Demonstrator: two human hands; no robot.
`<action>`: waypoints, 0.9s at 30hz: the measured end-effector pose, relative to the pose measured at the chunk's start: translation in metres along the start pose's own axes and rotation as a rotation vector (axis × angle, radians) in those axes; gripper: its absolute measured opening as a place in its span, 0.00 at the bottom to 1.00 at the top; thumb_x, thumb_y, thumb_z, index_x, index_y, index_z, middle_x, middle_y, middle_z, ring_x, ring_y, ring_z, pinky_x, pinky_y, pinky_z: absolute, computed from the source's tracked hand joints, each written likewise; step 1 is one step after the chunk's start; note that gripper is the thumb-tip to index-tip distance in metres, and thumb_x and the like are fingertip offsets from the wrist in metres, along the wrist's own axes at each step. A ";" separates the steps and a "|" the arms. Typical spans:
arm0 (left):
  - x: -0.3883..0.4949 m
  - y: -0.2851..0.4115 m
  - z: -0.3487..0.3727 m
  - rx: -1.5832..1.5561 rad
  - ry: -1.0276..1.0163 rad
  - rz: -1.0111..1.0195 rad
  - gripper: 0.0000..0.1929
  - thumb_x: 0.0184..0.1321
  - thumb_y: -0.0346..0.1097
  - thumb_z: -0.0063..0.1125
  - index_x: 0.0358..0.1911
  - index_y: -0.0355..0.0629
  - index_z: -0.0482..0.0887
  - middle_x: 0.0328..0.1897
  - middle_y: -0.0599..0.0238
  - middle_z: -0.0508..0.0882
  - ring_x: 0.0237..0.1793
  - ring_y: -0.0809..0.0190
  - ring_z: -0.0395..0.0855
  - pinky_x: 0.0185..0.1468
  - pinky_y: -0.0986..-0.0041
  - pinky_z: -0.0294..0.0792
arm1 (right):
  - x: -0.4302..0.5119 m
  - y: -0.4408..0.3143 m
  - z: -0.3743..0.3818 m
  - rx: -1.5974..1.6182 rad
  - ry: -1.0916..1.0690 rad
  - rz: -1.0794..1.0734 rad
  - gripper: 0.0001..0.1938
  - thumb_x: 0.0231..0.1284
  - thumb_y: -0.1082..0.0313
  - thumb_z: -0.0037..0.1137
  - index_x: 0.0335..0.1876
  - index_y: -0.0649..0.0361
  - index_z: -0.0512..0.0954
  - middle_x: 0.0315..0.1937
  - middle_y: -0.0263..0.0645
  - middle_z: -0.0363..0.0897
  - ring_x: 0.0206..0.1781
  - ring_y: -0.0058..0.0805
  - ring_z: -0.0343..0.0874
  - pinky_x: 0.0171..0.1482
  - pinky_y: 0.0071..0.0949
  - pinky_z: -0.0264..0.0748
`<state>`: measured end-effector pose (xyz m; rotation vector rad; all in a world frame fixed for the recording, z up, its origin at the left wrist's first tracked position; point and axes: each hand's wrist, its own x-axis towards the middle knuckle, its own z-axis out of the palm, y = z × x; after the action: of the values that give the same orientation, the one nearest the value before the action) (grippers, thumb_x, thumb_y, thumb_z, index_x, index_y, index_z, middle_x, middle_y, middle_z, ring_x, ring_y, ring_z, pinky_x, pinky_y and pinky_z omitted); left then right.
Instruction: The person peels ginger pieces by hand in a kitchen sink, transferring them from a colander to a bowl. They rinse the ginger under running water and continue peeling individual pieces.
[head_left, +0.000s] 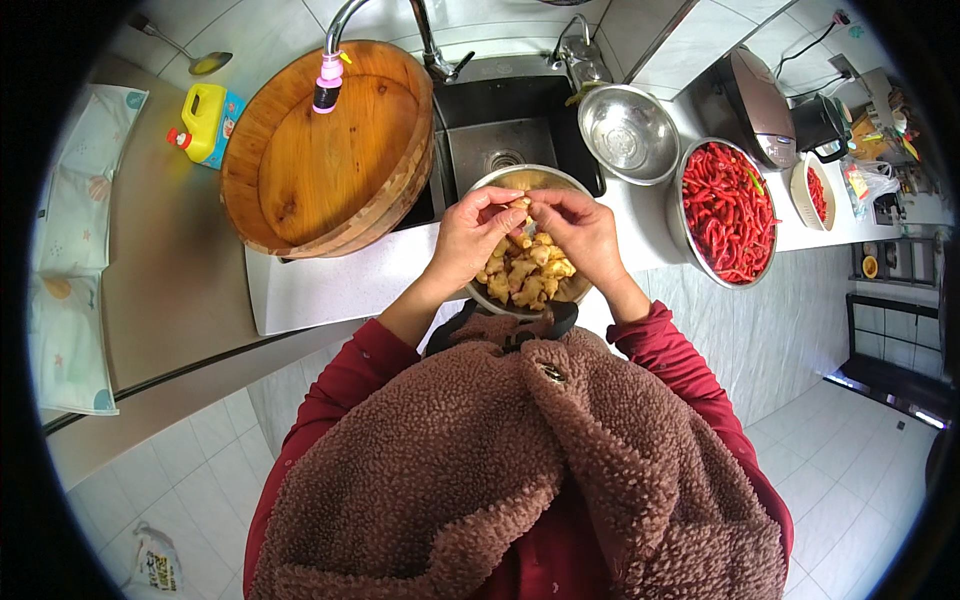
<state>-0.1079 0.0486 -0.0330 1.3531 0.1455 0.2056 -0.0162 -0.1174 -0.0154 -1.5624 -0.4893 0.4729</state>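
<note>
My left hand and my right hand meet above a steel bowl. Between their fingertips they grip one small piece of ginger, partly covered by the fingers. Below, a heap of knobbly ginger roots fills much of the bowl, which stands at the counter's front by the sink. Part of the bowl's rim is hidden behind my hands and my fleece clothing.
A large wooden tub leans beside the black sink, under a chrome faucet. To the right are an empty steel bowl, a basin of red chilies and a rice cooker. A yellow jug stands far left.
</note>
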 end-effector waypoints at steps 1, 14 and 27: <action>0.001 -0.001 0.000 0.058 0.021 0.058 0.14 0.74 0.34 0.61 0.56 0.33 0.82 0.50 0.64 0.87 0.44 0.71 0.85 0.48 0.79 0.78 | -0.001 0.001 0.001 -0.087 0.005 -0.080 0.09 0.68 0.71 0.64 0.48 0.66 0.85 0.38 0.33 0.88 0.39 0.16 0.84 0.44 0.18 0.81; 0.000 -0.005 -0.004 0.007 0.003 -0.009 0.12 0.73 0.33 0.62 0.54 0.35 0.83 0.46 0.65 0.87 0.42 0.72 0.84 0.48 0.80 0.78 | -0.003 0.007 0.004 -0.139 -0.046 -0.065 0.07 0.71 0.71 0.59 0.45 0.68 0.82 0.35 0.34 0.86 0.35 0.19 0.84 0.41 0.19 0.81; 0.002 0.007 -0.002 0.097 -0.085 -0.051 0.12 0.72 0.32 0.63 0.54 0.37 0.85 0.44 0.67 0.87 0.41 0.72 0.84 0.44 0.80 0.77 | 0.009 -0.003 -0.002 0.074 -0.067 0.232 0.05 0.68 0.71 0.60 0.37 0.65 0.82 0.30 0.32 0.83 0.30 0.17 0.81 0.35 0.20 0.81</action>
<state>-0.1067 0.0524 -0.0261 1.4507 0.1201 0.0986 -0.0080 -0.1136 -0.0124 -1.5425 -0.3383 0.7153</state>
